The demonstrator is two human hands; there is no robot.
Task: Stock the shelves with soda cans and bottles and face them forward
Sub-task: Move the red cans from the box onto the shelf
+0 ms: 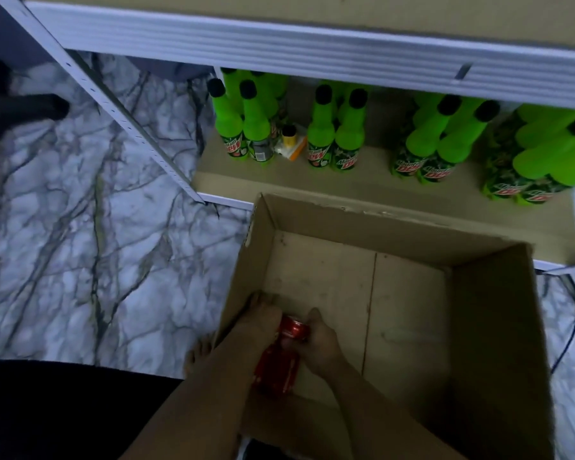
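Hands reach down into an open cardboard box (492,327) on the marble floor (80,244). Left hand (261,323) and right hand (319,340) both curl their fingers around red soda cans (279,363) near the box's left wall. Green bottles (332,134) stand upright on the low shelf (362,184) beyond.

A: Single head-worn view, looking steeply down into the open brown cardboard box (412,293) at close range.

B: Facing forward toward the low tan shelf board (312,180); the wide-angle lens probably bends the edges.
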